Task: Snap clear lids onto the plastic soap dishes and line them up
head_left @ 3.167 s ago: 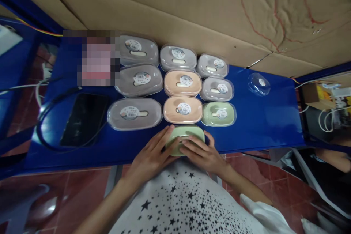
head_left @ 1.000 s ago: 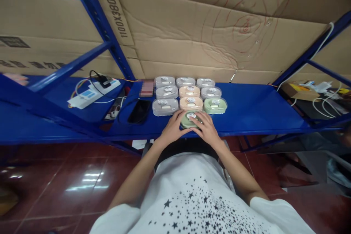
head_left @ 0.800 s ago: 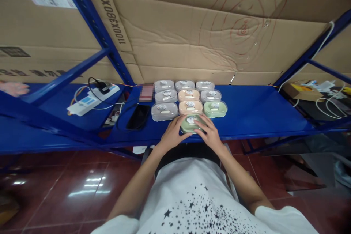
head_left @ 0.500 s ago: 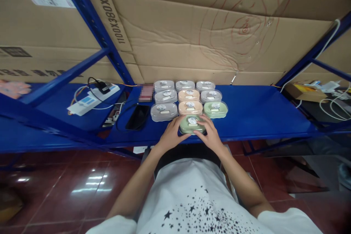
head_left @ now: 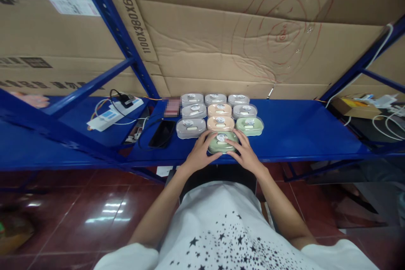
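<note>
A green oval box with a clear lid [head_left: 222, 141] sits at the front edge of the blue shelf [head_left: 294, 130]. My left hand [head_left: 200, 153] cups its left end and my right hand [head_left: 245, 152] cups its right end, fingers curled against its sides. Behind it stand rows of similar lidded boxes: grey ones [head_left: 190, 127] on the left and at the back, two peach ones [head_left: 220, 123] in the middle, another green one [head_left: 249, 125] on the right.
A black phone [head_left: 162, 133] with a cable lies left of the boxes, and a white power strip [head_left: 110, 114] sits further left. Cardboard [head_left: 228, 46] lines the wall behind. Blue rack posts [head_left: 117, 21] cross at left. A small carton [head_left: 356, 107] and white cables [head_left: 387, 122] sit at right.
Both hands have stayed on the green box at the shelf's front edge, shifting from on top of the lid to its ends. The view has pulled back and shifted slightly.
</note>
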The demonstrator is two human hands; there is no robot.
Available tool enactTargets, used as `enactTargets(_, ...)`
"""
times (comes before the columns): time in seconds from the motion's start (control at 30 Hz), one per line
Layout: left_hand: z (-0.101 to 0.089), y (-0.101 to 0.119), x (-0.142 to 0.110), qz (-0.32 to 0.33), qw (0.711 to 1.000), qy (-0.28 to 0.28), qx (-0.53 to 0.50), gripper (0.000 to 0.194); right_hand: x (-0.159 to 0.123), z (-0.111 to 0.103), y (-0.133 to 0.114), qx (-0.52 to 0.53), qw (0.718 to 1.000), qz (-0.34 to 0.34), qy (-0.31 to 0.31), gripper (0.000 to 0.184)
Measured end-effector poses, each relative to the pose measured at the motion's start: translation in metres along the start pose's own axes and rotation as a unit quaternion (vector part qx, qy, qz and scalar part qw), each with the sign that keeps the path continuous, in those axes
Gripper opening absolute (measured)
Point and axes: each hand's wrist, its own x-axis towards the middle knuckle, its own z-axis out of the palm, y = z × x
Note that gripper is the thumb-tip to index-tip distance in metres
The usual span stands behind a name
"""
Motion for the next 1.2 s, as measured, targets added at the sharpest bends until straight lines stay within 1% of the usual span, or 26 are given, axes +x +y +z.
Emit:
enactTargets(0.07, 0.002, 0.000, -0.001, 0.001, 1.000, 0.006, 0.015, 0.074, 0.000, 0.000, 0.000, -0.008, 1.000, 0.007, -0.008, 0.060)
enactTargets(0.13, 0.003, 0.001, -0.003, 0.003, 0.999, 0.014, 0.029, 0.076, 0.000, -0.001, 0.000, -0.010, 1.000, 0.019, -0.004, 0.077)
enactTargets(0.2, 0.003, 0.003, -0.004, 0.012, 0.998, 0.026, 0.051, 0.080, -0.002, -0.001, -0.001, 0.000, 0.999, 0.029, 0.030, 0.090)
enactTargets(0.23, 0.003, 0.004, -0.005, 0.021, 0.997, 0.034, 0.066, 0.082, -0.003, -0.001, -0.001, 0.007, 0.998, 0.032, 0.061, 0.090)
enactTargets(0.37, 0.001, 0.006, -0.007, 0.065, 0.989, 0.067, 0.119, 0.089, -0.009, 0.000, -0.001, 0.002, 0.977, 0.043, 0.210, 0.081)
enactTargets(0.43, 0.001, 0.006, -0.008, 0.078, 0.986, 0.072, 0.129, 0.091, -0.011, 0.002, -0.001, -0.003, 0.967, 0.044, 0.251, 0.078)
enactTargets(0.5, 0.000, 0.006, -0.009, 0.079, 0.986, 0.070, 0.133, 0.092, -0.012, 0.004, -0.001, -0.001, 0.963, 0.046, 0.264, 0.077)
enactTargets(0.67, 0.000, 0.004, -0.009, 0.071, 0.987, 0.063, 0.131, 0.094, -0.013, 0.008, 0.000, 0.001, 0.961, 0.067, 0.269, 0.075)
enactTargets(0.8, -0.001, 0.003, -0.008, 0.082, 0.986, 0.083, 0.121, 0.094, -0.012, 0.009, 0.004, 0.008, 0.956, 0.085, 0.280, 0.072)
enactTargets(0.87, -0.002, 0.003, -0.009, 0.078, 0.986, 0.095, 0.113, 0.094, -0.011, 0.010, 0.008, 0.023, 0.950, 0.101, 0.294, 0.069)
enactTargets(1.0, -0.006, 0.001, -0.010, 0.060, 0.988, 0.087, 0.109, 0.094, -0.010, 0.012, 0.017, 0.086, 0.927, 0.126, 0.343, 0.063)
enactTargets(1.1, -0.014, -0.003, -0.006, 0.076, 0.986, 0.095, 0.111, 0.094, -0.005, 0.002, 0.034, 0.090, 0.903, 0.140, 0.395, 0.064)
enactTargets(1.2, -0.029, -0.010, 0.009, 0.091, 0.984, 0.112, 0.105, 0.095, 0.008, -0.026, 0.066, 0.043, 0.887, 0.128, 0.441, 0.067)
